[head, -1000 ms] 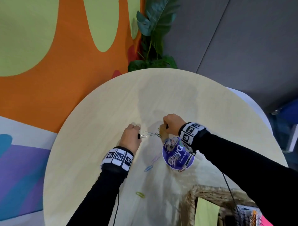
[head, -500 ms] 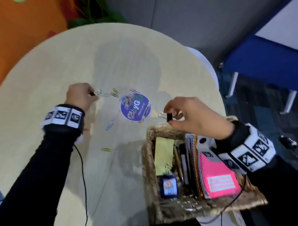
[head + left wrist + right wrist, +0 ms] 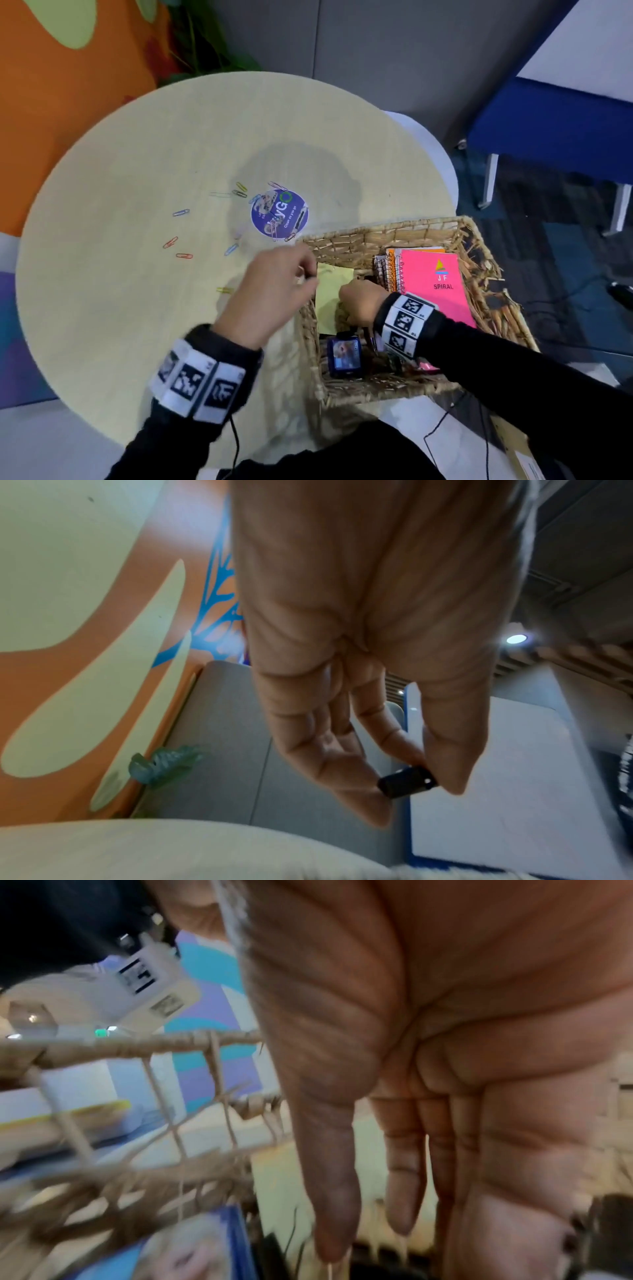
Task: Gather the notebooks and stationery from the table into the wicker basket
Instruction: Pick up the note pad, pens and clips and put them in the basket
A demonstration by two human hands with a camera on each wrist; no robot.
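Observation:
The wicker basket (image 3: 376, 230) stands at the table's right edge. Inside it lie a pink spiral notebook (image 3: 436, 284) on other notebooks, a yellow sticky pad (image 3: 330, 291) and a small blue card holder (image 3: 344, 354). My left hand (image 3: 305, 275) hovers at the basket's left rim. Its thumb and fingers pinch a small black binder clip (image 3: 406, 781). My right hand (image 3: 359, 301) reaches down into the basket beside the yellow pad. In the right wrist view its fingers (image 3: 404, 1191) hang straight and hold nothing. Several coloured paper clips (image 3: 184, 255) lie scattered on the round table (image 3: 120, 308).
A round purple sticker (image 3: 279, 214) with paper clips on and around it sits mid-table, just behind the basket. A plant (image 3: 205, 44) and an orange wall lie beyond the table. A blue bench (image 3: 555, 130) stands at the right.
My right hand, which held a binder clip over the basket rim, has dropped into the basket and is now empty. My left hand has come from the paper clips to the basket's left rim with its clip.

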